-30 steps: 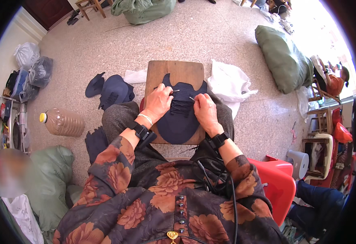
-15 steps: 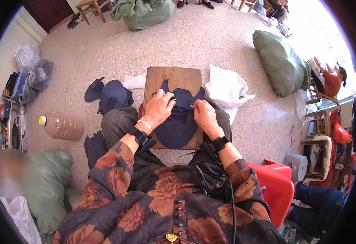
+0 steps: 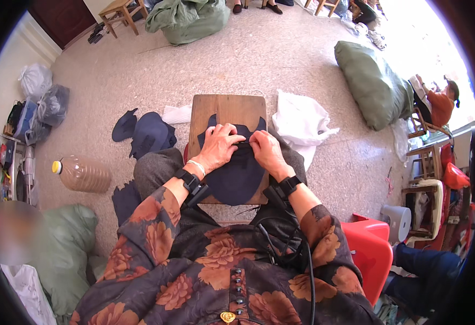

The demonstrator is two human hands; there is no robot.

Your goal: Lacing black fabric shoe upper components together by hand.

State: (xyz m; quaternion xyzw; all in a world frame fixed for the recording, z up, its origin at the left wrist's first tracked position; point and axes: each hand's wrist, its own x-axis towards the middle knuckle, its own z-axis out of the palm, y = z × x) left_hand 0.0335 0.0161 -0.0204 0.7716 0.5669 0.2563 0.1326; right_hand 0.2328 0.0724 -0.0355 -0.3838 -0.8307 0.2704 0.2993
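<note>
A navy fabric piece shaped like a shoe upper (image 3: 235, 185) lies on a wooden stool top (image 3: 232, 108) between my knees. Its two pointed ends face away from me, and its broad rounded part hangs toward my lap. My left hand (image 3: 218, 147) rests on its left side, with thumb and fingers closed on the raised cloth in the middle. Close by, my right hand (image 3: 268, 154) is pinched at the same fold, fingertips almost touching the left ones. A thin dark line runs between the fingertips. What sits inside the right pinch is hidden.
More navy pieces (image 3: 152, 134) lie on the floor at left, near a white cloth (image 3: 177, 114) and a yellow-capped bottle (image 3: 85, 174). A white bag (image 3: 301, 120) is right of the stool. Beyond stands a green sack (image 3: 373, 84); a red plastic chair (image 3: 367, 252) is beside me.
My right hand has moved left and slightly up, meeting the left fingertips. A small shiny tip seen at the right fingers before is now hidden. The left fingers have shifted right over the cloth.
</note>
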